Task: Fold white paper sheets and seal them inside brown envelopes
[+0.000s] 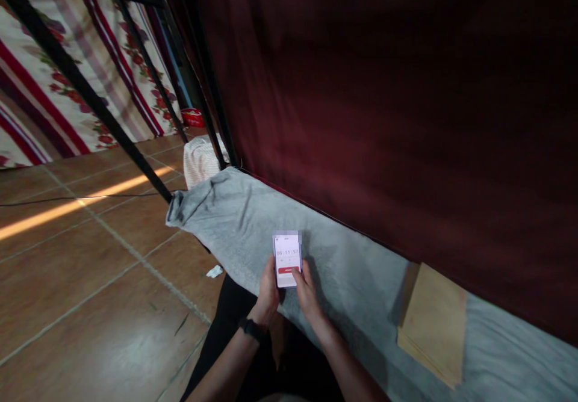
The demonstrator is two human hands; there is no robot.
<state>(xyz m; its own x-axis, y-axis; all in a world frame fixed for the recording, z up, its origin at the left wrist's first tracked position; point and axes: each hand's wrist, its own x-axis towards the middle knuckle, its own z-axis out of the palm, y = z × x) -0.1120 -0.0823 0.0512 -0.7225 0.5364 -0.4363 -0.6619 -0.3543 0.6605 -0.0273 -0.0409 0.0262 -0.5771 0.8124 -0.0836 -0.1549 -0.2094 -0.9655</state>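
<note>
A smartphone [286,262] is held upright between both hands, just above the near edge of a grey blanket. Its lit screen shows a timer reading 00:11:57 and a red button. My left hand [268,287] is closed around the phone's left edge, with a dark band [251,329] on that wrist. On the other side, my right hand [306,290] grips the right edge, its thumb lying over the screen by the red button. The fingers behind the phone are hidden.
The grey blanket [253,209] covers a long, narrow surface beside a dark red curtain [361,119]. Brown envelopes or papers [436,324] lie on it at right. Black metal bars [103,110] slant at left. A crumpled white scrap [214,271] and a dark cable [58,199] lie on the tiled floor.
</note>
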